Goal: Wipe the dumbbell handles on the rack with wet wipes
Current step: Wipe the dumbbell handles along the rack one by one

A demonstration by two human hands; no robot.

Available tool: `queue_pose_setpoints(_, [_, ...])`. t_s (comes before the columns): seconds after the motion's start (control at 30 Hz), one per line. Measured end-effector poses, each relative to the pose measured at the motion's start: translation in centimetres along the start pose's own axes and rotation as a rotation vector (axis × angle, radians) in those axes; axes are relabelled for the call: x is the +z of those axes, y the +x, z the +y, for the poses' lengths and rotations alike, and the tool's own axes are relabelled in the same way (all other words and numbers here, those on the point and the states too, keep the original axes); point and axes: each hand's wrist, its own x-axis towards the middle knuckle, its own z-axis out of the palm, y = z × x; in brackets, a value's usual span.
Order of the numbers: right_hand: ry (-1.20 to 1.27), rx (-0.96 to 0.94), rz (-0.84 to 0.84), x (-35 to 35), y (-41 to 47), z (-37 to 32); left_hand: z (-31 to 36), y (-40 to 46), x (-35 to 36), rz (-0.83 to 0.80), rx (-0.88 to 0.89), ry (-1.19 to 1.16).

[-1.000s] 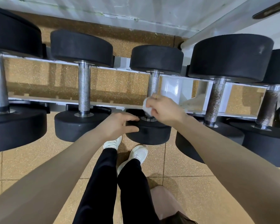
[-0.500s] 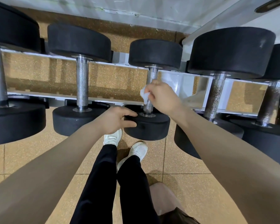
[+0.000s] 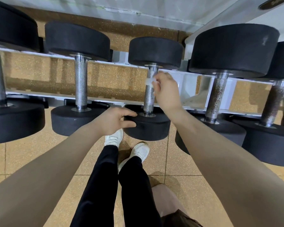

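The small dumbbell with black round rubber heads and a knurled steel handle point(image 3: 149, 95) lies across the white metal rack point(image 3: 39, 95), just right of centre. Your right hand point(image 3: 166, 91) pinches a crumpled white wet wipe point(image 3: 149, 82) against the upper part of that handle, near its far head at 12 o'clock. Your left hand point(image 3: 112, 121) grips the edge of the near head at 6 o'clock, thumb and fingers curled on the rubber. Larger black dumbbells point(image 3: 79, 82) sit at 9 and 3 o'clock. Your white trainers point(image 3: 114, 138) stand on tan floor tiles below.
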Motion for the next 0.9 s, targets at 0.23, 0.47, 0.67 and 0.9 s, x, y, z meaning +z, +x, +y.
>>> queue_pose_setpoints(0.23, [-0.084,-0.080,-0.509,-0.3,-3.9,1.3,0.9,-0.6,0.1,0.005,-0.031,0.098])
queue_pose_setpoints(0.47, [0.930,0.530,-0.495,-5.8,-4.9,-0.4,6.0,-3.1,-0.2,0.226,-0.091,-0.243])
queue_pose_setpoints(0.67, [1.028,0.577,-0.492,-9.6,-7.0,-2.9,11.3,-5.5,-0.5,0.148,-0.006,-0.394])
queue_pose_setpoints(0.9, [0.941,0.584,-0.394,-12.3,-8.1,-4.5,13.5,-6.1,-2.3,0.160,-0.056,-0.314])
